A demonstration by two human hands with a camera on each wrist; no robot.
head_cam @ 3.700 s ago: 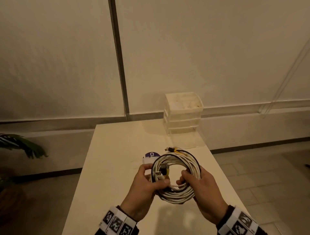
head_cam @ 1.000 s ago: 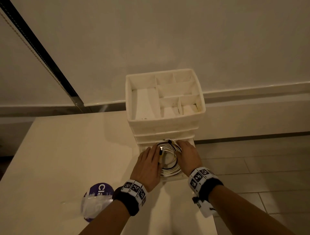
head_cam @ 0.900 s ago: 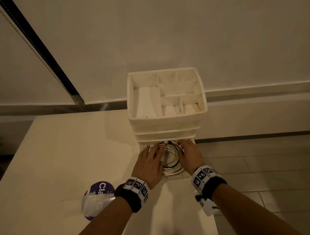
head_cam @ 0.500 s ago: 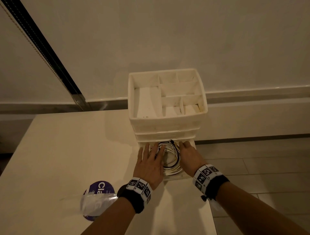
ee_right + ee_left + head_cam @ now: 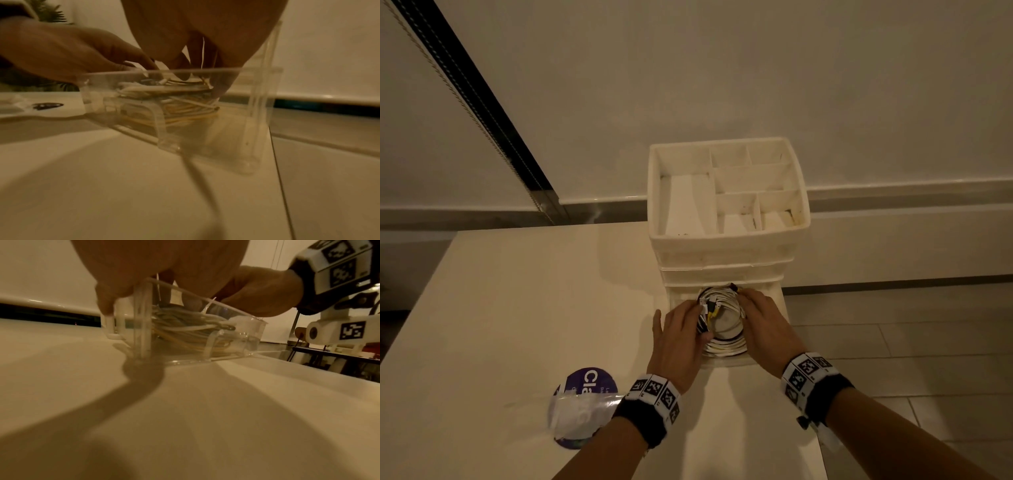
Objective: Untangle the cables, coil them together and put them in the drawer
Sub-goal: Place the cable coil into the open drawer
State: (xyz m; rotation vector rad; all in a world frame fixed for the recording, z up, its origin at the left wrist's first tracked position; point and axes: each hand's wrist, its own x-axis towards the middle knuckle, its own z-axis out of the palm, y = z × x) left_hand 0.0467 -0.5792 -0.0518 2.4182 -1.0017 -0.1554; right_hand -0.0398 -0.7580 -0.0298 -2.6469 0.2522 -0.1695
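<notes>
The coil of white, black and yellow cables (image 5: 724,337) lies inside the pulled-out clear bottom drawer (image 5: 726,363) of the white drawer unit (image 5: 726,246). My left hand (image 5: 681,332) curls its fingers over the coil's left side, thumb outside the drawer's left wall. My right hand (image 5: 760,318) presses fairly straight fingers down on the coil's right side. The left wrist view shows the coil (image 5: 185,327) through the drawer wall (image 5: 246,331) and the right hand (image 5: 257,288). The right wrist view shows the coil (image 5: 174,100), the drawer (image 5: 257,113) and the left hand (image 5: 61,48).
The drawer unit stands at the far right of the white table (image 5: 534,308), and its open top tray has several dividers. A purple round label under crumpled clear plastic (image 5: 582,407) lies near my left forearm. The table's right edge (image 5: 822,445) drops to a tiled floor.
Earlier I held the coil in both hands above the table; it now lies in the drawer. Over the last half second my left fingers went from flat to curled on the coil.
</notes>
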